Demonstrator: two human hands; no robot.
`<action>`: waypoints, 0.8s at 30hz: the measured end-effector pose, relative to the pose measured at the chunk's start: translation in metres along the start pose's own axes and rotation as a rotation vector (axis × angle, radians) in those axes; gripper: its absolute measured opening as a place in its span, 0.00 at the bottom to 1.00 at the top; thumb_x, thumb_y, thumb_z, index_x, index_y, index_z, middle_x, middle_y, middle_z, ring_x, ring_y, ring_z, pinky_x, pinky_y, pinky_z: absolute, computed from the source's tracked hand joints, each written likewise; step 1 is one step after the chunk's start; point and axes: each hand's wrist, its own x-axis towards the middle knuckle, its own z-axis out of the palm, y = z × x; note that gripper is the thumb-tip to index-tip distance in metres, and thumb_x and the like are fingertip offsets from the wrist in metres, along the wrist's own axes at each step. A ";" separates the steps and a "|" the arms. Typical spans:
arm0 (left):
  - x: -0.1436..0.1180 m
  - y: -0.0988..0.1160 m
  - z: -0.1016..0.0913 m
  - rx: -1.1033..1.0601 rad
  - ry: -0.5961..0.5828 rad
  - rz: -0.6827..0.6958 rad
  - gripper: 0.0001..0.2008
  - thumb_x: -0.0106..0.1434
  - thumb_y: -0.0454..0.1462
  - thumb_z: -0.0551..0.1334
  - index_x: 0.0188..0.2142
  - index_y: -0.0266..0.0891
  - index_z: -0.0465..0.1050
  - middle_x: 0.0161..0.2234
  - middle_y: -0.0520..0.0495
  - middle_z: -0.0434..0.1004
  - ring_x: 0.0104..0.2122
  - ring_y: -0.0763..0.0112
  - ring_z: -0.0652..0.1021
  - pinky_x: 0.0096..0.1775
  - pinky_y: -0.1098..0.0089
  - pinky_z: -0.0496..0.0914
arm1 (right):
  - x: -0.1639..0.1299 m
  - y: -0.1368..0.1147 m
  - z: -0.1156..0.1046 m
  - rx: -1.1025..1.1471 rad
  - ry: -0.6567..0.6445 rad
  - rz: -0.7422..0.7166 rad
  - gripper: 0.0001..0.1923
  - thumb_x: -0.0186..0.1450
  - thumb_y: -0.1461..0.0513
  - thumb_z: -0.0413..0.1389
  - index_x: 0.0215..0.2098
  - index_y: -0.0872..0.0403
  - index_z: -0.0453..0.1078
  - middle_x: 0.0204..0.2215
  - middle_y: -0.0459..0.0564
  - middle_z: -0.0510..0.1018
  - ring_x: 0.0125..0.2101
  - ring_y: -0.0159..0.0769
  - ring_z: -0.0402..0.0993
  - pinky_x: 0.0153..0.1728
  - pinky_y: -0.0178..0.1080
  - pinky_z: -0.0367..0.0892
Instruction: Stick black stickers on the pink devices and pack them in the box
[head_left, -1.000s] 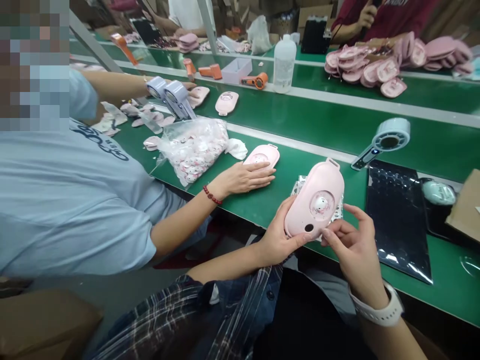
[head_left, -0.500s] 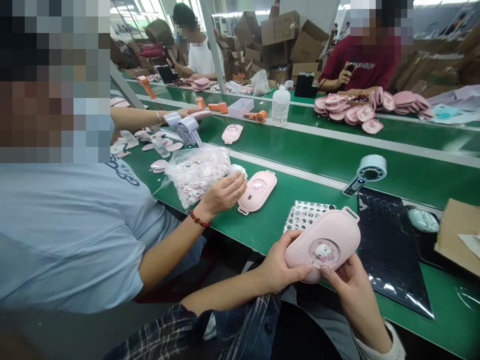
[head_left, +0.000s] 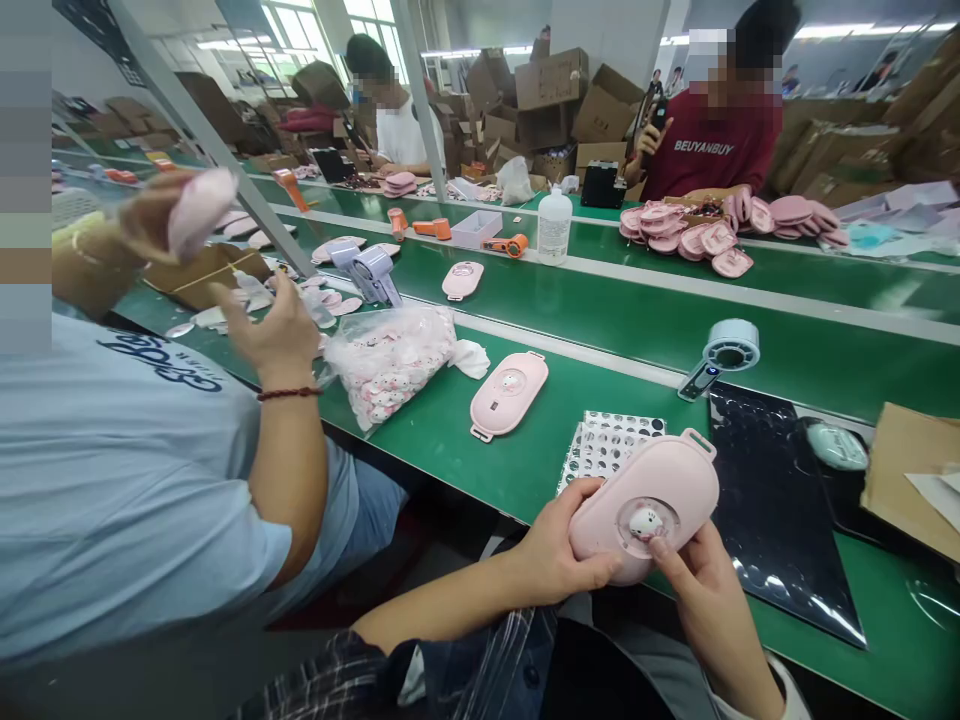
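A pink oval plastic case point(head_left: 679, 475) is held tilted above the bench edge, its round recess facing me. In that recess sits a small white cat-face figure point(head_left: 643, 520). My left hand point(head_left: 566, 550) wraps the case's lower left end, thumb lying along the near rim. From the lower right, my right hand point(head_left: 701, 575) grips it too, with the thumb on the figure's lower edge and the other fingers hidden behind. Just beyond the case lie sheets with rows of round dots point(head_left: 619, 430). Another pink case point(head_left: 521, 400) with a similar figure rests on the green bench to the left.
A co-worker's hand point(head_left: 274, 335) is at the left, beside a clear bag of small white-and-pink pieces point(head_left: 397, 360). A light blue handheld fan point(head_left: 724, 350) stands behind a black glossy sheet point(head_left: 780, 510). Cardboard point(head_left: 911, 460) lies far right. A white bottle point(head_left: 555, 228) stands further back.
My right thumb has shifted onto the cat-face figure; the case stays nearly in place. The co-worker's hand has left the white wad by the bag and moved left, while their other hand lifts something pink.
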 end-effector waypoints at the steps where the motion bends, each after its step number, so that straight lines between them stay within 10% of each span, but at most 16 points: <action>1: 0.000 -0.001 0.000 0.006 -0.012 0.000 0.38 0.52 0.45 0.72 0.61 0.39 0.67 0.54 0.40 0.77 0.48 0.54 0.78 0.51 0.57 0.73 | 0.000 -0.001 0.000 0.007 0.002 0.002 0.33 0.59 0.48 0.71 0.57 0.49 0.71 0.55 0.57 0.81 0.54 0.53 0.79 0.53 0.49 0.77; 8: 0.015 -0.009 -0.017 0.048 -0.071 0.209 0.38 0.62 0.64 0.62 0.57 0.37 0.73 0.51 0.36 0.80 0.49 0.53 0.80 0.53 0.57 0.74 | 0.001 -0.004 -0.006 0.067 -0.017 0.026 0.31 0.57 0.48 0.72 0.54 0.49 0.73 0.53 0.57 0.82 0.53 0.52 0.79 0.53 0.48 0.76; 13: 0.033 -0.019 -0.025 0.359 0.115 0.310 0.22 0.73 0.51 0.54 0.51 0.39 0.78 0.49 0.37 0.82 0.52 0.56 0.79 0.59 0.53 0.71 | -0.001 -0.001 -0.026 0.119 0.023 0.050 0.29 0.56 0.48 0.73 0.52 0.47 0.76 0.54 0.56 0.82 0.55 0.53 0.79 0.54 0.48 0.76; 24: 0.041 -0.019 -0.008 0.844 -0.075 0.307 0.16 0.68 0.38 0.62 0.54 0.38 0.75 0.55 0.39 0.80 0.59 0.57 0.77 0.71 0.41 0.54 | -0.030 0.010 -0.120 0.154 0.360 0.115 0.36 0.37 0.49 0.79 0.43 0.44 0.79 0.35 0.55 0.84 0.35 0.54 0.83 0.29 0.45 0.81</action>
